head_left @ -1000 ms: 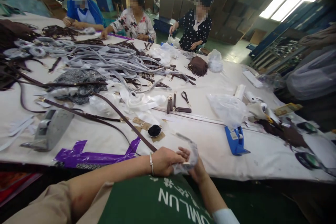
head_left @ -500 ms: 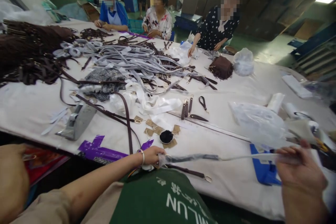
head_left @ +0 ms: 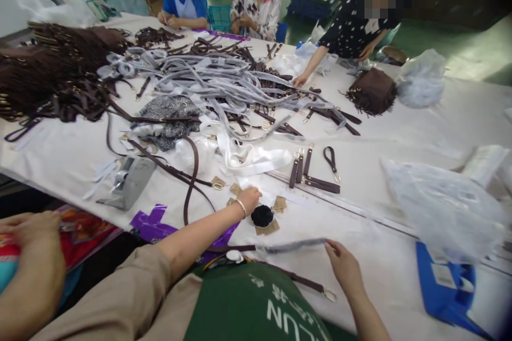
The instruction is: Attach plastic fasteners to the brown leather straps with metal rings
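Note:
My left hand (head_left: 250, 201), with a light band at the wrist, reaches over the table beside a small dish of black material (head_left: 262, 216) and brown paper squares (head_left: 280, 203). Its fingers are bent together; whatever they hold is hidden. Lower down, my right hand (head_left: 344, 266) pinches the right end of a dark strap in a clear plastic sleeve (head_left: 296, 245). This strap's bare brown part (head_left: 232, 248) runs left across purple tape. Close to my green apron lies another brown strap end with a metal clasp (head_left: 306, 281).
Short brown straps (head_left: 308, 170) lie ahead, near white ribbon (head_left: 248, 157). Grey-wrapped straps (head_left: 208, 82) and fringed brown pieces (head_left: 60, 64) pile up beyond. A tape dispenser (head_left: 132, 181), clear bags (head_left: 444, 202) and a blue holder (head_left: 440, 282) stand around. Several co-workers sit opposite; another person's arm (head_left: 36, 266) is at left.
My left hand has left the sleeved strap and moved forward to the paper squares. My right hand has come left from the pale strip to the strap's sleeved end. The view has shifted.

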Demonstrator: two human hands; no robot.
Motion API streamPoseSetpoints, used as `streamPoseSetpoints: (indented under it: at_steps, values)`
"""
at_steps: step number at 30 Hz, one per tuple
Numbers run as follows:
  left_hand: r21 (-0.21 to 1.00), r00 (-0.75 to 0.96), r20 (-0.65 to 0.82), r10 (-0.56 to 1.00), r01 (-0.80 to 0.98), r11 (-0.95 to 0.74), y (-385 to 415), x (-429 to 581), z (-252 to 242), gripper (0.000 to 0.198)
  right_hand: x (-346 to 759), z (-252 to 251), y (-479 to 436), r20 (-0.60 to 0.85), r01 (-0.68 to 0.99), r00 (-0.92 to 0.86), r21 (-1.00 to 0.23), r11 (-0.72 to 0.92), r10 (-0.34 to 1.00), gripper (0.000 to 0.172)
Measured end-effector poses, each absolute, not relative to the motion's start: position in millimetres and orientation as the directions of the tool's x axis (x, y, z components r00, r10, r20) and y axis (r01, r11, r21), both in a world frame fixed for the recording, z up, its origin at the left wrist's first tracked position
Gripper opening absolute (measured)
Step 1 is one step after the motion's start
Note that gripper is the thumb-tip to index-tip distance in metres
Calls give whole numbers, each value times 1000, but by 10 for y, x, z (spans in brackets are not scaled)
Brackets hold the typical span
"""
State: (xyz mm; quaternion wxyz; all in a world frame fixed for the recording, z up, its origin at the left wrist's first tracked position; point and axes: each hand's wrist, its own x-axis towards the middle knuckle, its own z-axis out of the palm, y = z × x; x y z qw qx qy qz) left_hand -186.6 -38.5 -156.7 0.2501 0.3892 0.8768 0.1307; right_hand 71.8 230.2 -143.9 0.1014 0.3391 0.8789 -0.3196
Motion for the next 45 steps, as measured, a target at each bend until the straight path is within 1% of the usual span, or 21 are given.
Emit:
streamPoseSetpoints:
  at_steps: [2,3,5,7,10,14,17,20,22,25,30,32,34,35,38,40,43,45]
  values:
    - [357,-602,-303,739,647,674,-299,-2161,-1629,24,480,-1466,1974,-320,578,-813,-543,609,486,36]
    - [337,-601,-295,743,662,670,-260,-2265,-1654,21,318,-1460,1841,-289,524,-850,-556,645,441,33]
    - [319,-573,-278,771,702,637,-205,-2380,-1680,16,-70,-1436,1643,-239,409,-912,-542,734,332,29]
    - [330,-528,-244,814,744,581,-191,-2393,-1665,15,-486,-1423,1514,-210,331,-943,-530,780,258,25]
    - [357,-484,-170,858,782,511,-229,-2335,-1587,15,-1002,-1433,1377,-185,256,-965,-503,826,187,27]
    - [386,-508,-80,858,777,496,-310,-2314,-1508,15,-1289,-1414,1248,-192,196,-974,-454,869,119,7]
    - [422,-545,-27,838,754,503,-327,-2351,-1526,14,-1307,-1345,1236,-207,171,-974,-418,892,90,11]
    - [462,-578,22,815,729,505,-290,-2365,-1568,11,-1329,-1258,1297,-203,138,-977,-392,910,61,10]
    - [481,-605,51,795,712,511,-259,-2343,-1572,12,-1362,-1206,1359,-184,130,-981,-385,913,62,10]
    - [495,-632,91,770,700,516,-243,-2277,-1524,21,-1394,-1153,1449,-156,181,-979,-401,898,128,14]
    - [497,-578,153,802,746,443,-238,-2184,-1429,32,-1348,-1175,1484,-161,328,-944,-513,793,287,22]
    - [485,-551,170,817,769,417,-208,-2171,-1424,25,-1316,-1209,1459,-184,365,-930,-573,734,319,23]
    - [474,-543,180,820,778,412,-169,-2168,-1425,15,-1286,-1231,1434,-217,387,-920,-628,675,325,25]
    - [470,-544,183,819,780,413,-150,-2170,-1422,14,-1273,-1233,1428,-233,393,-918,-651,649,321,26]
    - [455,-540,200,818,790,410,-113,-2175,-1386,15,-1255,-1190,1445,-259,388,-920,-705,594,294,26]
    - [419,-534,220,816,807,416,-106,-2178,-1341,17,-1265,-1128,1485,-246,377,-923,-729,572,295,24]
    - [383,-573,246,782,799,464,-117,-2188,-1263,22,-1307,-1025,1563,-202,365,-918,-768,526,343,22]
    - [418,-621,266,738,764,492,-141,-2185,-1212,22,-1321,-968,1609,-198,369,-904,-808,459,379,23]
